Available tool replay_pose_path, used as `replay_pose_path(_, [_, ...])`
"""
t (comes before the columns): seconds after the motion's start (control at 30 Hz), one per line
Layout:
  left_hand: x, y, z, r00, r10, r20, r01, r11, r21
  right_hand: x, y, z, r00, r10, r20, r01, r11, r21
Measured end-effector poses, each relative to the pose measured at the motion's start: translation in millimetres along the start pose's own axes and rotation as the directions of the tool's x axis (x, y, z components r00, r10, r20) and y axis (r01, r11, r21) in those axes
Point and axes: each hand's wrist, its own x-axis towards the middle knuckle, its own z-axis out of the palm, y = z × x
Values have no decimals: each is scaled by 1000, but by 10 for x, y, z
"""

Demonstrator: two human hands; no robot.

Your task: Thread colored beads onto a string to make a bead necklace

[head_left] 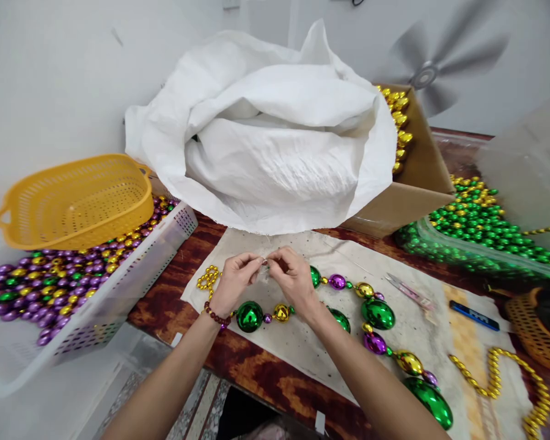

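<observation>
Above the pale cloth, my left hand and my right hand are closed in pinches, fingertips almost touching. A thin pale string shows between them. A strand of large green, purple and gold beads lies under and around my hands, with a green bead near my left wrist and a gold bead between my arms. On the right, the strand runs past a purple bead and a big green bead. Small gold beads lie left of my left hand.
Behind my hands rises a white sack, beside a cardboard box of gold beads. A yellow basket rests on a bead-filled white crate. Nippers, a blue cutter and a gold bead chain lie right.
</observation>
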Motion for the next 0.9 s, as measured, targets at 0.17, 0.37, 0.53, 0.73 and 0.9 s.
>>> replay_pose_path(0.17, [-17,43,74,989,-135,51,144,960,-241,-61,33,131,948,317,9,-260,759,597])
replay_pose_path(0.37, [-51,34,54,995,-87,50,93,985,-146,-5,17,98,885,466,-12,-307,601,738])
replay_pose_path(0.53, [-58,27,39,997,-75,27,77,993,-87,27,-23,-5,855,517,41,-329,479,814])
replay_pose_path(0.73, [-54,119,124,999,-14,52,15,1000,-18,-63,-54,-88,885,438,159,-378,475,794])
replay_pose_path(0.9, [-70,161,153,996,13,87,-16,1000,24,-99,-28,-119,913,382,144,-369,622,691])
